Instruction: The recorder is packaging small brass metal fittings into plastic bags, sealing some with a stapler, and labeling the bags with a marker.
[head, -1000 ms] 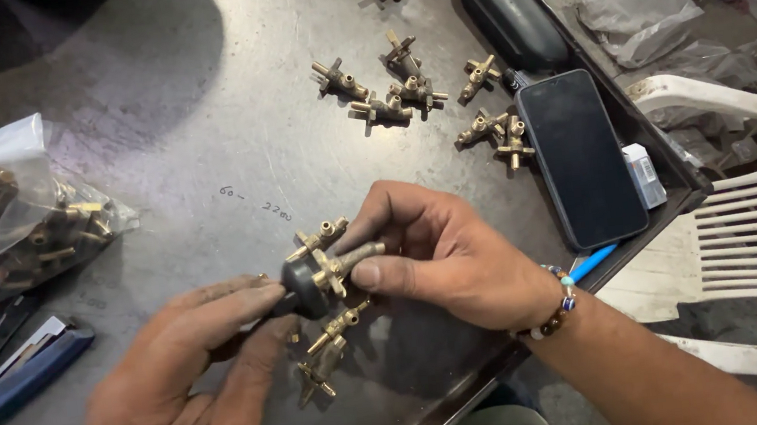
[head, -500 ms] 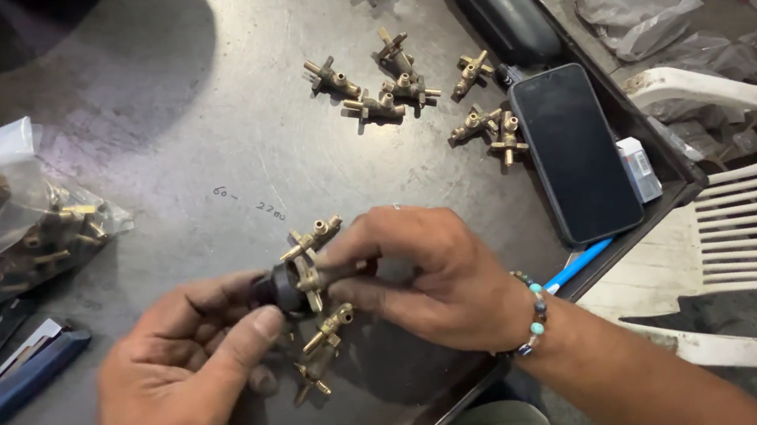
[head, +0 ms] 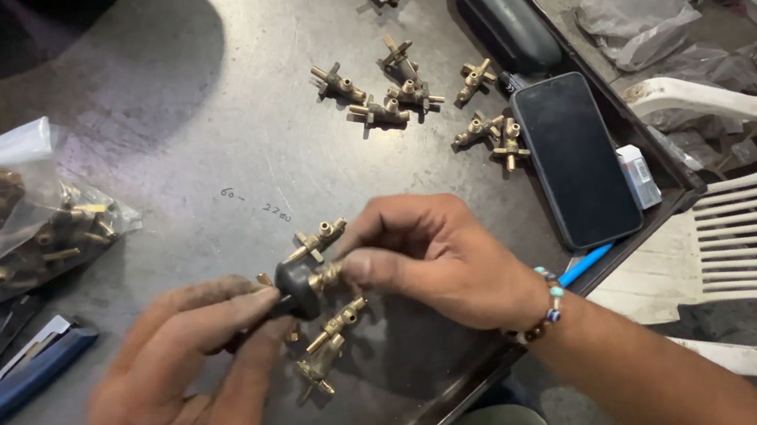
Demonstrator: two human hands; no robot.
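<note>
Hands at work over a dark metal surface, listed near to far, with places given relative to the black knob. Left hand, nearest the viewer, lies palm-down below and left of the knob; its thumb and forefinger are pressed together on the knob's left side, pinching it. Right hand reaches in from the lower right, wrist bent, a bead bracelet around it; its fingers are curled and pinch the small brass fitting that touches the knob's right face. Knob and fitting are held just above the surface, between the two hands.

Two loose brass valves lie just below the knob; one more brass valve lies just above it. One blue tool lies far left of the knob. One clear plastic bag of brass parts sits up and to the left. One black phone lies to the right, screen dark. Beyond the knob, a scattered cluster of brass valves; exact count cannot be told. One black case lies farthest, above the phone.
</note>
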